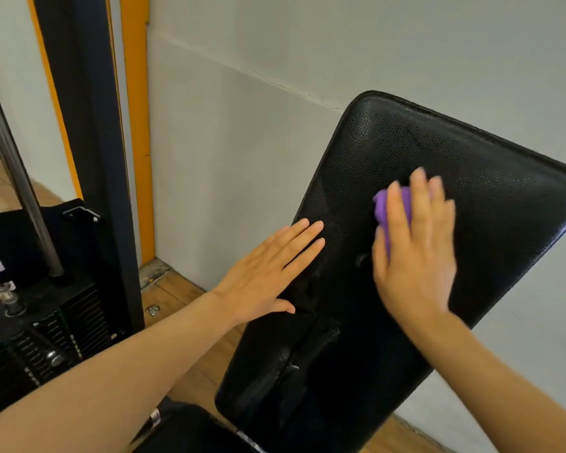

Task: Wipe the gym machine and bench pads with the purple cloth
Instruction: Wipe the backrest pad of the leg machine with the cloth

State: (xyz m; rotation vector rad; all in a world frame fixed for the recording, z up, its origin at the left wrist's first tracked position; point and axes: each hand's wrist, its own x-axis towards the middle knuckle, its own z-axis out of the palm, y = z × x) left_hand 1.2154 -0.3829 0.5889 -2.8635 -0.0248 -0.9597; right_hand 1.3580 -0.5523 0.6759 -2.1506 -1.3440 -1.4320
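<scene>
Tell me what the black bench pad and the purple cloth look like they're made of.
Bench pad: probably vinyl or faux leather over padding; pebbled grain, slight sheen, piped edge. Purple cloth: soft fabric, perhaps microfibre; it bunches matte under the right hand, mostly hidden.

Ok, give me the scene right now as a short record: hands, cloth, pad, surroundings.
left hand: flat, fingers straight, resting on the pad's left edge
right hand: fingers straight, pressing the cloth onto the pad
cloth: purple, bunched under the right hand, mostly hidden
pad: black, tilted up toward the wall
weight stack: to the left, with a steel rod
floor: wood
</scene>
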